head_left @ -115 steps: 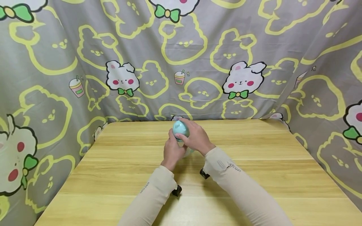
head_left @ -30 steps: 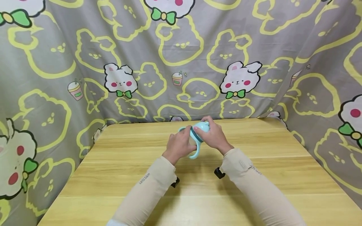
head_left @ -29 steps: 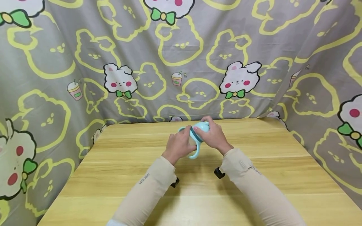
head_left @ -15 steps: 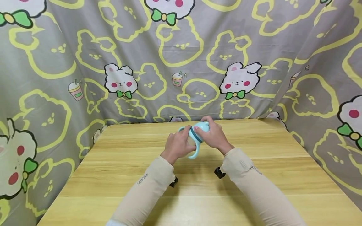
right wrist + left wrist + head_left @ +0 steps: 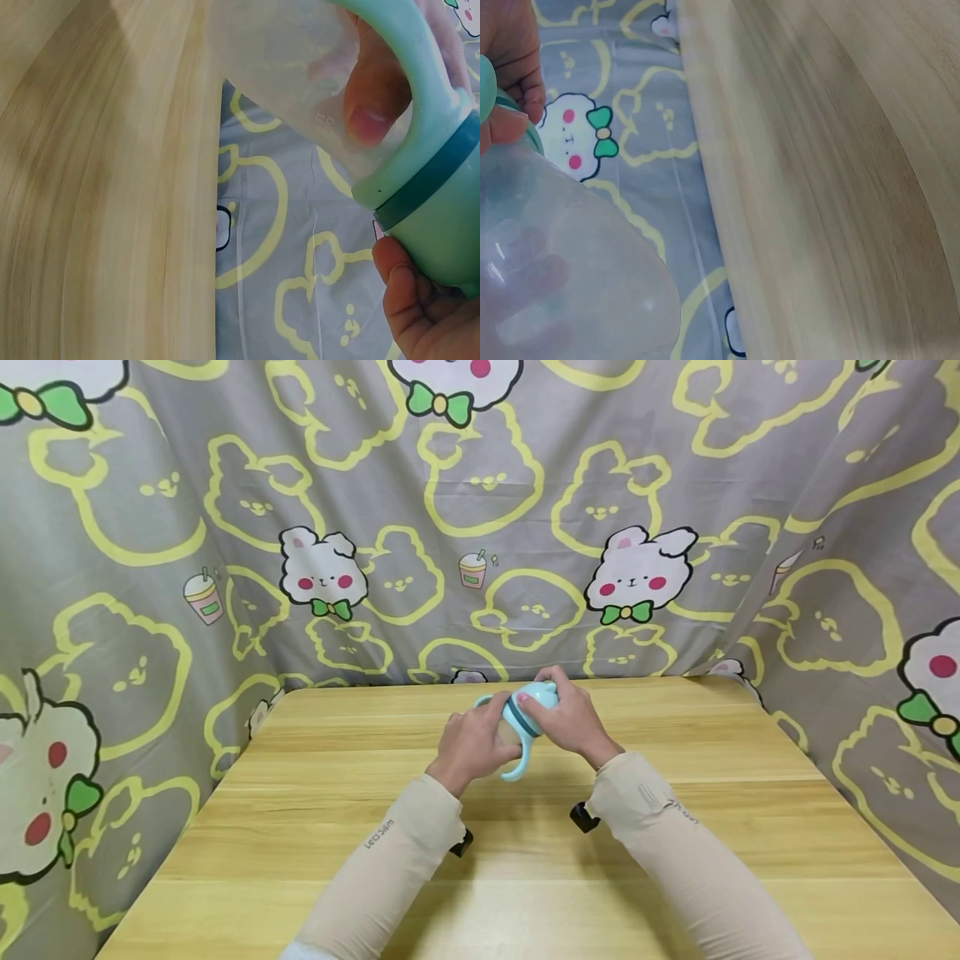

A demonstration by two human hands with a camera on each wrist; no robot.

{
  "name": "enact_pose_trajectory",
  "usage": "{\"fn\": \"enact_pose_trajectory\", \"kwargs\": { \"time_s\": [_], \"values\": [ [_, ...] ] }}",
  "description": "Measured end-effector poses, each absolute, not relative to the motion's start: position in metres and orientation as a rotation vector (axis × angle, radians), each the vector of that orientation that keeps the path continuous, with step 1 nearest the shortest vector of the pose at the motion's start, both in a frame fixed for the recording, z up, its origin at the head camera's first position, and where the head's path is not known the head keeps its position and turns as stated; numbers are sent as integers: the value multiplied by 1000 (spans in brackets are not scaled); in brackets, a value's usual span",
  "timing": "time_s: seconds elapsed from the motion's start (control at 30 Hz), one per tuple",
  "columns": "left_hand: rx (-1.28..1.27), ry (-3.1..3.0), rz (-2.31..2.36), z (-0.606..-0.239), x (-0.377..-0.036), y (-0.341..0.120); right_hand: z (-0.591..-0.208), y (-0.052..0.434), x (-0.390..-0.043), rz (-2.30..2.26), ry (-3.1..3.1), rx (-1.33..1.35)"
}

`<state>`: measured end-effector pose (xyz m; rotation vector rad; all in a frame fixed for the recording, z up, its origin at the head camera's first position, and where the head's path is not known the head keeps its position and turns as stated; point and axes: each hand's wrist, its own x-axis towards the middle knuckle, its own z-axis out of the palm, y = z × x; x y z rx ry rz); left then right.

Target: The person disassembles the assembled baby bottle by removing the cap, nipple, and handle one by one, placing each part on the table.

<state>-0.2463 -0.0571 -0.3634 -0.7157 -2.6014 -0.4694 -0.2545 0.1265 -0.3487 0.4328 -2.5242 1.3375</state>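
Both hands met on a small cup [image 5: 517,727] held just above the far middle of the table [image 5: 675,827]. The cup lay tipped on its side, its long axis running left to right — clear body toward the left hand [image 5: 472,745], teal lid [image 5: 536,702] toward the right hand [image 5: 573,722]. The left hand's fingers were curled round the clear body [image 5: 547,270], clamped on it. The right hand's fingers wrapped the lid, a thumb [image 5: 401,285] pressed just below the dark collar [image 5: 435,169]. A teal handle [image 5: 521,760] looped down between the wrists, toward the person. So each hand had its own end, neither nearer than the other. A bunny-print cloth [image 5: 225,527] hung behind the table.
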Motion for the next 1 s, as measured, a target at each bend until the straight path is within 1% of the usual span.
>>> {"fn": "enact_pose_trajectory", "kwargs": {
  "time_s": [1.0],
  "values": [
    [-759,-2597,-454,-359,-246,-60,-348,129,-256,1325,-2530,488]
  ]
}}
